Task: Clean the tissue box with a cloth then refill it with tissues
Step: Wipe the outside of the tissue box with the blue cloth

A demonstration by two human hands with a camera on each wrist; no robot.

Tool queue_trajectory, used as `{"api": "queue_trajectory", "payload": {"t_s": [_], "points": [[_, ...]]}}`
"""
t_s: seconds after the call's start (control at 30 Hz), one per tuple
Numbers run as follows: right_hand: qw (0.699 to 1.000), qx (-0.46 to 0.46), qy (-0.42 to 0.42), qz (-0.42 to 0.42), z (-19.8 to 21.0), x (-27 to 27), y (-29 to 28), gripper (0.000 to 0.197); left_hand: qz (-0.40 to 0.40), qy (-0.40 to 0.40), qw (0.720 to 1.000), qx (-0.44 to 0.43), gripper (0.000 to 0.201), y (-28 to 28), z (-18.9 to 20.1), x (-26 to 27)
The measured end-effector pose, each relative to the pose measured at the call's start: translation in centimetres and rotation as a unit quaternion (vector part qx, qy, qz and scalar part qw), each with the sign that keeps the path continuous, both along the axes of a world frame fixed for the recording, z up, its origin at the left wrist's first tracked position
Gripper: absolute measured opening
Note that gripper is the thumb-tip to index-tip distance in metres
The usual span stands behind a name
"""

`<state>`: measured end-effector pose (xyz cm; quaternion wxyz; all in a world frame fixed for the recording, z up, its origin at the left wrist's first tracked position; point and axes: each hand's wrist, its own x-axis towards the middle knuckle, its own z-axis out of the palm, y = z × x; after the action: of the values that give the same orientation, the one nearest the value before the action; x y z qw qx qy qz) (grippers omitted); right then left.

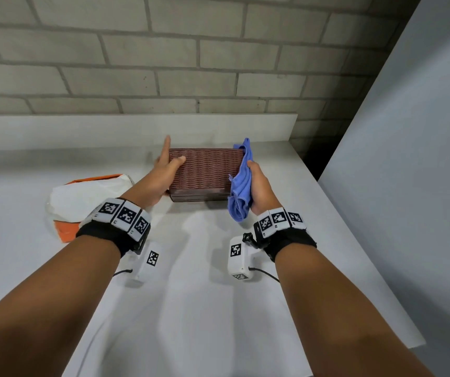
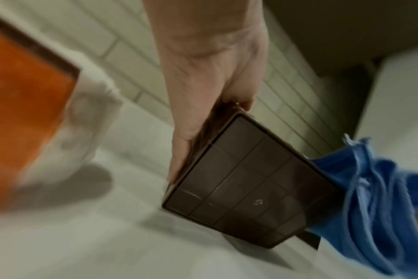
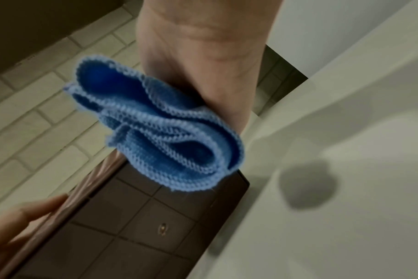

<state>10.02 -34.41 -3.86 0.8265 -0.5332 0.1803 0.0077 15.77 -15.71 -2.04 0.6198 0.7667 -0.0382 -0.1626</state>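
The brown woven tissue box (image 1: 205, 170) lies on its side on the white table (image 1: 191, 295), its flat gridded base (image 2: 246, 181) turned toward me. My left hand (image 1: 168, 164) grips the box's left end, thumb over the woven top face and index finger straight out. My right hand (image 1: 258, 186) grips a bunched blue cloth (image 1: 241, 183) and holds it against the box's right end. The right wrist view shows the folded cloth (image 3: 160, 128) hanging over the box's base (image 3: 131, 226), with the left hand's fingers (image 3: 17, 222) at the far end.
A white and orange tissue pack (image 1: 88, 197) in clear wrap lies on the table left of the box. A grey brick wall (image 1: 164, 63) runs behind the table. A tall white panel (image 1: 408, 159) stands past the table's right edge.
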Motion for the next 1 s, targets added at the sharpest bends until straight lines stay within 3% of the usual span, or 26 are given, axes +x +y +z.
{"api": "queue_trajectory", "payload": {"t_s": [0.13,0.23,0.33,0.43,0.57,0.73,0.93,1.0], "points": [[0.999,0.033,0.001,-0.004,-0.4,-0.4,-0.4,0.046,0.016,-0.126,0.971,0.202,0.059,-0.9,0.8,-0.1],[0.999,0.049,-0.003,-0.018,-0.6,-0.5,0.0,0.032,0.025,-0.139,0.941,0.309,0.092,-2.8,1.4,-1.3],[0.999,0.037,0.018,-0.035,-1.0,-0.7,0.3,0.031,0.055,-0.109,0.921,0.369,0.128,-4.9,1.8,-2.2],[0.997,0.044,0.033,-0.05,-1.0,-1.0,0.2,0.035,0.068,-0.112,0.912,0.39,0.143,-6.3,1.8,-2.6],[0.996,0.039,0.044,-0.066,-1.7,-1.5,0.2,0.027,0.089,-0.103,0.905,0.403,0.147,-7.2,1.4,-2.4],[0.992,0.089,0.052,-0.077,-2.2,-2.0,0.3,0.031,0.063,-0.08,0.903,0.418,0.15,-8.0,1.8,-2.3],[0.993,0.092,0.018,-0.073,-2.3,-1.8,0.6,0.037,0.066,-0.107,0.898,0.422,0.124,-7.4,2.1,-2.1],[0.996,0.054,-0.012,-0.065,-2.2,-1.4,1.0,0.035,0.075,-0.119,0.904,0.404,0.12,-6.8,2.2,-2.0]]}}
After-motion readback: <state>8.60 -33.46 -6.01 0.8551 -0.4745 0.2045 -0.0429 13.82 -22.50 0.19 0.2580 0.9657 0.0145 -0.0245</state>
